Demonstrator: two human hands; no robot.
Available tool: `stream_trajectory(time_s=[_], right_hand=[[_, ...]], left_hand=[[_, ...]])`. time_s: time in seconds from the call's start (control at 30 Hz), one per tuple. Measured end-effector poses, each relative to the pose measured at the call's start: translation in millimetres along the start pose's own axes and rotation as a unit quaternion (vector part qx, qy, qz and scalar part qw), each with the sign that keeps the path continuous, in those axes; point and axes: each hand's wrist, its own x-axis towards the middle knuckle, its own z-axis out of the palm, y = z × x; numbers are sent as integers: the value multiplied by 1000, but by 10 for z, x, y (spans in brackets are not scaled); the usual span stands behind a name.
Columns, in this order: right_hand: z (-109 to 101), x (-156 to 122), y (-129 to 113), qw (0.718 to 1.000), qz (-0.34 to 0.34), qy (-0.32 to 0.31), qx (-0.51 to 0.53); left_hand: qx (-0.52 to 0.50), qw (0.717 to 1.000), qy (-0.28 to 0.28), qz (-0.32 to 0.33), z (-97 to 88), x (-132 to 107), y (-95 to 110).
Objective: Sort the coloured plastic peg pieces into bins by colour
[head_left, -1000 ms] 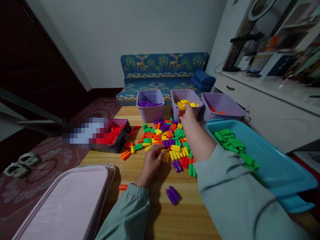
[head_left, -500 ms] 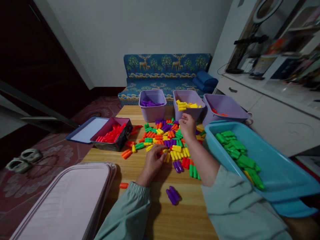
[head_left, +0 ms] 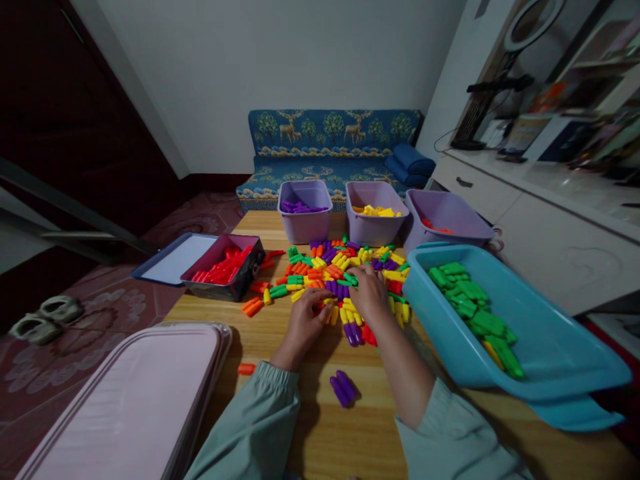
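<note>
The loose coloured pieces (head_left: 334,271) lay heaped mid-table (head_left: 370,440), a good share seemingly left to sort, while others sat grouped mostly by colour in three lilac bins (head_left: 306,235), a blue tub (head_left: 555,313) and a tin box (head_left: 213,291). The left hand (head_left: 306,321) curled over the heap's near edge, the right hand (head_left: 369,293) reached in beside it; what either gripped could not be told. Half a second earlier, the right hand had been up by the middle bin (head_left: 374,230).

Right hand (head_left: 369,293) partly hides the pile (head_left: 316,274); pink lid (head_left: 135,400) cut off; counter items (head_left: 530,133) blurred.
</note>
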Motion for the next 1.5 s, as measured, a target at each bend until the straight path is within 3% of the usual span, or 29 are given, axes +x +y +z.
stream_trajectory(time_s=[0.3,0.47,0.6,0.67,0.73,0.83,1.03,1.2,1.33,1.5], right_hand=[[125,-129,91,992,-60,20,108],[199,-102,118,976,-41,58,208],[162,-57,177,924,33,81,371],[82,-43,222,909,47,84,404],[-23,-39,273,925,56,67,369],[-162,-46,346,964,70,23,254],[-213,-69,350,989,74,-42,125],[-174,-101,257,995,64,-48,53],[-164,-121,220,997,45,-52,41],[-201,-141,201,995,23,-84,42]], left_hand=[[21,1000,-7,16,3,2,18],[41,995,-13,92,-37,-13,139],[57,975,-116,178,-50,-35,305],[88,961,-167,200,-33,-46,363],[129,953,-189,198,-8,-54,384],[187,956,-170,151,19,-54,344],[276,961,-14,27,-32,-27,164],[264,963,49,34,-61,-25,112],[216,974,25,71,-44,-36,189],[201,966,-116,117,-37,-47,293]])
